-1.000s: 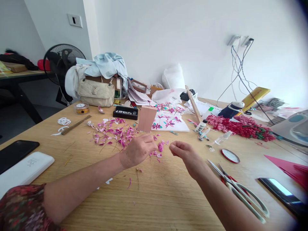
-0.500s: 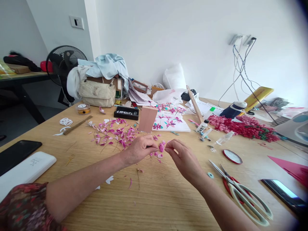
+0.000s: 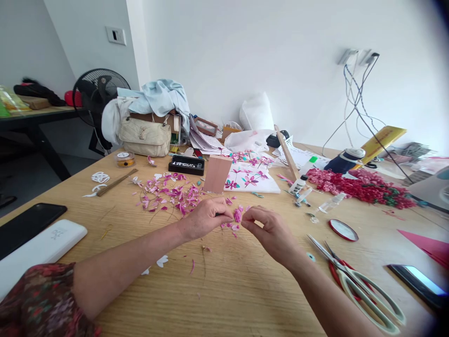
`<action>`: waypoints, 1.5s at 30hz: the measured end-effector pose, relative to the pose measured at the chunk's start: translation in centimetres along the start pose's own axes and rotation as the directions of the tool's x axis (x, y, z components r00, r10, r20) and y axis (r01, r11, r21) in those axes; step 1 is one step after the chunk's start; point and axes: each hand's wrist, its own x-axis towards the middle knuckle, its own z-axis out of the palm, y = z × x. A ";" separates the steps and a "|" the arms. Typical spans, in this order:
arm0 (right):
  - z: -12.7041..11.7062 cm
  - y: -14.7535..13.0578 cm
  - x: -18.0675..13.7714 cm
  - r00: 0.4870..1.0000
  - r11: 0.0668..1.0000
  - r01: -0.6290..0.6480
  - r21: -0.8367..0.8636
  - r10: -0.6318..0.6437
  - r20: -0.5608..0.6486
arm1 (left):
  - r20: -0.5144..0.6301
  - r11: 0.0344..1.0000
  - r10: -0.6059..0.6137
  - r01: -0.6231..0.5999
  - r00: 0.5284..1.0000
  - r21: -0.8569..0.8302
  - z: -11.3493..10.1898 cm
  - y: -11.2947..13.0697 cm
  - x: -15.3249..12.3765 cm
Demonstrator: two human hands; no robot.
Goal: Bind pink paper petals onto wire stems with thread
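Note:
My left hand (image 3: pixel 205 218) pinches a small pink paper flower (image 3: pixel 237 215) just above the wooden table (image 3: pixel 224 290). My right hand (image 3: pixel 271 230) is closed in a pinch right beside the same flower, its fingertips touching it from the right. A scatter of loose pink petals (image 3: pixel 164 195) lies behind my left hand. More small pink pieces lie on the table under the flower.
Scissors (image 3: pixel 354 276), a red lid (image 3: pixel 343 230) and a phone (image 3: pixel 417 279) lie at right. A red flower pile (image 3: pixel 361 186), a painted white card (image 3: pixel 249 179), a small wooden block (image 3: pixel 216 174), a black phone (image 3: pixel 28 222) and white case (image 3: pixel 42 245) surround me.
My right hand has moved left from a gap away and closed in on the flower held by my left hand. The view has shifted slightly.

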 end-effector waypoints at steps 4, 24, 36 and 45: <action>0.3 0.8 0.1 0.975 0.953 -0.218 0.211 0.201 0.098 | -0.005 1.000 -0.011 0.011 1.000 -0.009 0.0 -0.1 0.2; 2.7 1.7 0.3 0.860 0.907 -0.238 0.348 0.363 -0.358 | -0.276 0.816 -0.493 0.329 0.825 -0.475 -1.4 0.3 0.7; 4.1 -0.4 -0.8 0.936 0.991 0.113 -0.074 -0.131 -0.326 | 0.056 0.388 -0.603 0.354 0.796 -0.851 0.7 0.8 0.0; 3.7 0.6 0.1 0.938 0.686 -0.345 0.640 0.278 0.207 | 0.107 0.377 -0.585 0.387 0.804 -0.842 0.1 0.7 0.2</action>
